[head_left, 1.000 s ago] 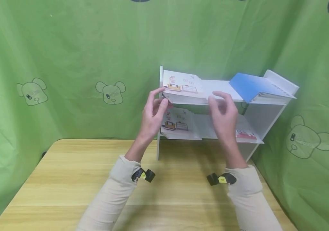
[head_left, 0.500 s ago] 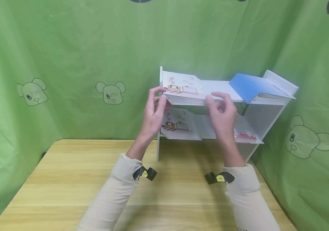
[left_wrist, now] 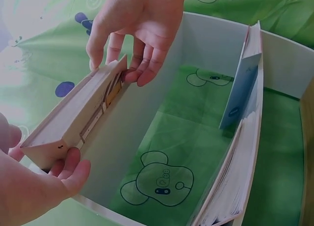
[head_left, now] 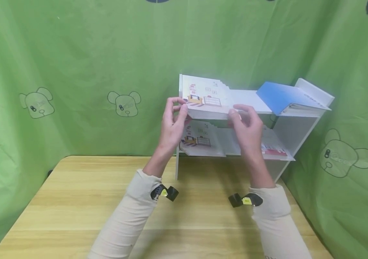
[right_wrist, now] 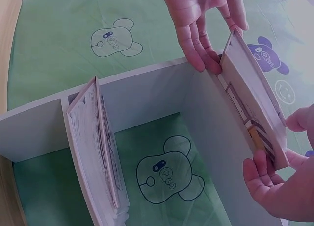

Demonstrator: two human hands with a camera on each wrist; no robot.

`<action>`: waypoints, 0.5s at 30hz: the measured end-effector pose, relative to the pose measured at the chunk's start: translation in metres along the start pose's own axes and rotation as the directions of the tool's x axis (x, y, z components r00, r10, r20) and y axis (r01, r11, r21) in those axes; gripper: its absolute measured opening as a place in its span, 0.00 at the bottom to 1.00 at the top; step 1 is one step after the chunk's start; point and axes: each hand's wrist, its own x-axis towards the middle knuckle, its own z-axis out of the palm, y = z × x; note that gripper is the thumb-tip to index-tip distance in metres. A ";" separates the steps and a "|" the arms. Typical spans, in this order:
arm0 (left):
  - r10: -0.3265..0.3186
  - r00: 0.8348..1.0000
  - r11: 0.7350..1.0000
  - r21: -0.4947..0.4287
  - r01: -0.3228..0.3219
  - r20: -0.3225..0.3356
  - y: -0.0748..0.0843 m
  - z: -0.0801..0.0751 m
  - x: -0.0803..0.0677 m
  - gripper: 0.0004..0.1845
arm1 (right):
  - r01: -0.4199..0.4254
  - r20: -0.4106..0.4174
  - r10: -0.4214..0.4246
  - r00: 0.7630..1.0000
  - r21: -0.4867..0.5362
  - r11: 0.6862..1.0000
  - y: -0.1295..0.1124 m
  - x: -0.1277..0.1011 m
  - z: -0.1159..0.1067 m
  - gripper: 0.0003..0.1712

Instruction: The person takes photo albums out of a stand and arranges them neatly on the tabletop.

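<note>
A small white two-tier shelf sits at the back right of the wooden table, green cartoon-dog cloth all around it. On its top board there's a blue book lying flat at the right end, well apart from the hands. The lower tier holds a stack of booklets lying flat, partly hidden behind the wrists. The illustrated book is at the left end of the top board, front edge lifted off it, long axis running left to right along the shelf, cover facing up. The left hand pinches its left end, thumb over, fingers under. The right hand grips the right end the same way.
</note>
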 end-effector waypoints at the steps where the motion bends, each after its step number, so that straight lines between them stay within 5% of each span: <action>1: 0.000 1.000 1.000 0.003 0.000 -0.002 0.000 0.000 0.000 0.09 | -0.002 0.003 0.002 1.000 0.000 1.000 0.000 0.000 0.000 0.24; 15: 0.004 1.000 0.997 -0.082 -0.006 -0.028 -0.006 0.003 -0.004 0.08 | 0.001 0.024 -0.001 1.000 -0.003 1.000 0.002 -0.003 -0.004 0.26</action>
